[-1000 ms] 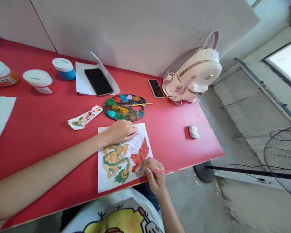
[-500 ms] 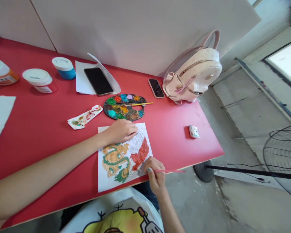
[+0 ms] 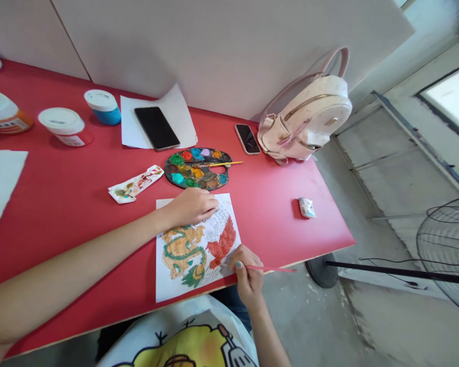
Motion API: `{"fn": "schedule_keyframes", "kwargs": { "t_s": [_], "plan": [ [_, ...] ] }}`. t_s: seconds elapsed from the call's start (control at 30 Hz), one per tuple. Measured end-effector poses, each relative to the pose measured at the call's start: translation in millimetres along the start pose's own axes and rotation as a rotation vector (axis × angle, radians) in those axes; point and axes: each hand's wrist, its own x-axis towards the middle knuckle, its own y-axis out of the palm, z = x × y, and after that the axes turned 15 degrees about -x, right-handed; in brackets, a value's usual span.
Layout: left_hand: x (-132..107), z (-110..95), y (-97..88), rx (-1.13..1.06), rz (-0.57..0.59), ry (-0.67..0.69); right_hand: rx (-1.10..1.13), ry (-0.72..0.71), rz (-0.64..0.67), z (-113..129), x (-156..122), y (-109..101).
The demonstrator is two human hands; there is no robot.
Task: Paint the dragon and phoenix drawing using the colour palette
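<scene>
A white sheet with a partly painted drawing (image 3: 183, 250) lies at the table's front edge, showing an orange and green dragon and a red bird. My left hand (image 3: 196, 205) rests on the sheet's upper part, its fingers curled and nothing visible in them. My right hand (image 3: 248, 272) is closed round a pink-handled paintbrush (image 3: 277, 268), held low with the tip near the bird's lower end. Just behind the sheet is a dark oval paint palette (image 3: 199, 184) with several colours. A yellow-handled brush (image 3: 229, 163) lies across it.
Left of the palette lies a paint-stained tissue (image 3: 135, 185). Farther back are a black phone (image 3: 156, 127) on white paper, a smaller phone (image 3: 247, 139), a pink backpack (image 3: 309, 117) and several paint jars (image 3: 102, 107). A small white packet (image 3: 306, 208) sits near the right edge.
My right hand has shifted slightly right with the paintbrush, baring a little more of the drawing. The white paper's flap behind the black phone has lifted. My left hand stays in place.
</scene>
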Motion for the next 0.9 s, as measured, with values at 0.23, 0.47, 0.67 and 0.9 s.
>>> {"fn": "schedule_keyframes", "kwargs": {
  "t_s": [0.23, 0.47, 0.67, 0.9],
  "plan": [
    [-0.9, 0.0, -0.4, 0.01, -0.02, 0.016, -0.032, 0.019, -0.035, 1.6, 1.2, 0.9],
    [-0.6, 0.6, -0.1, 0.02, -0.029, 0.034, -0.027, 0.031, -0.072, -0.3, -0.1, 1.3],
    [-0.7, -0.3, -0.9, -0.004, -0.031, 0.026, -0.045, 0.07, -0.098, -0.8, -1.7, 2.0],
    [-0.6, 0.2, -0.4, -0.004, -0.039, 0.026, -0.022, 0.098, -0.101, 0.7, 0.5, 1.1]
  ]
}}
